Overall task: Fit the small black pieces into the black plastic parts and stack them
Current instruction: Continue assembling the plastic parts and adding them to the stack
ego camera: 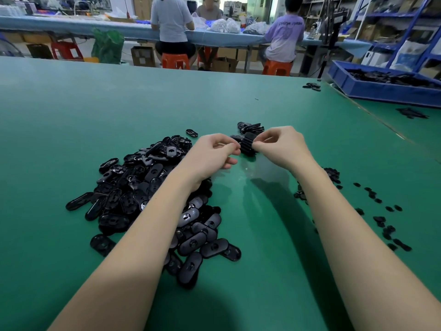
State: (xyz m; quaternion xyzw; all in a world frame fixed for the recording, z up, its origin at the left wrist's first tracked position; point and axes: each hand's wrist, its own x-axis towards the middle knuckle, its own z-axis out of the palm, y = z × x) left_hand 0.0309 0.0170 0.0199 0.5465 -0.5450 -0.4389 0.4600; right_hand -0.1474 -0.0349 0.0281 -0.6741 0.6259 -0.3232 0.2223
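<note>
Fingers of both your hands curl in and pinch a short stack of black plastic parts [247,145] held just above the green counter [71,120]. From the head view, the counter runs wide under a workshop where three people sit on orange stools [175,60] at a long bench, and a blue tray [381,91] sits far right. Your left hand [210,155] grips the stack's left end, your right hand [281,146] its right end, forearms stretched forward. A pile of loose oval parts [148,199] lies under your left forearm; small black pieces [379,218] scatter right of your right forearm.
</note>
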